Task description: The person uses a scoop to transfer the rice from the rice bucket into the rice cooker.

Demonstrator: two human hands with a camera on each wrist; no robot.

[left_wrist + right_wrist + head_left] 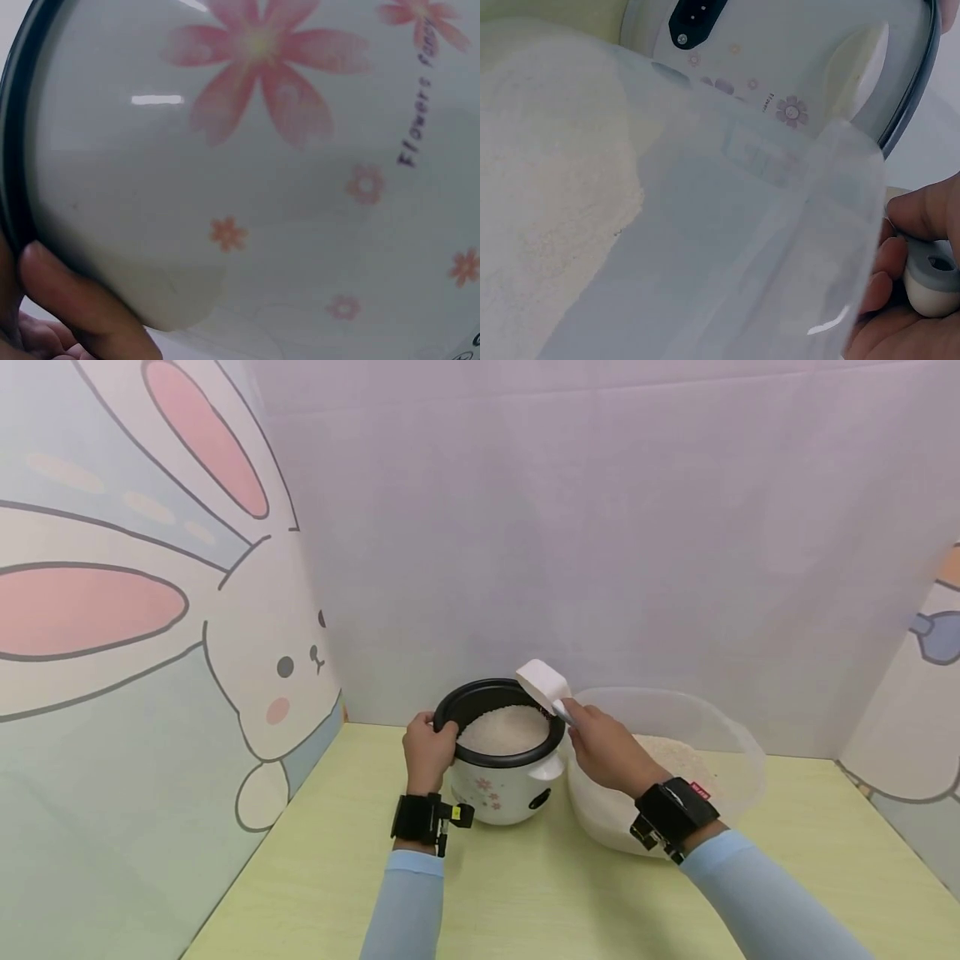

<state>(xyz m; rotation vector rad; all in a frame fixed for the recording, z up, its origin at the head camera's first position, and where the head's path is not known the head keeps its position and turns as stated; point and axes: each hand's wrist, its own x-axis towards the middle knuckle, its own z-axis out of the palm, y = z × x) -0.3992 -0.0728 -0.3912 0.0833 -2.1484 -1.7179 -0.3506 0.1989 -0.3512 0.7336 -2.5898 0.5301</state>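
A white rice cooker [495, 793] with pink flowers and a black rim stands on the table, lid off, white rice [506, 731] inside it. My left hand [430, 750] grips the rim at its left side; in the left wrist view the fingers [82, 307] lie against the rim and body. With my right hand [611, 747] I hold a white scoop [543, 683] by its grey-white handle [934, 277], tilted over the cooker's right rim. What the scoop contains cannot be seen. A translucent bin [600, 814] holding more rice [678, 760] sits beneath my right forearm.
The pale yellow-green table [315, 877] extends to both sides and in front. A lilac cloth wall [600, 527] rises close behind the cooker and bin. At the left stands a panel with a cartoon rabbit [255, 652]. The cooker's white side handle [547, 768] juts toward the bin.
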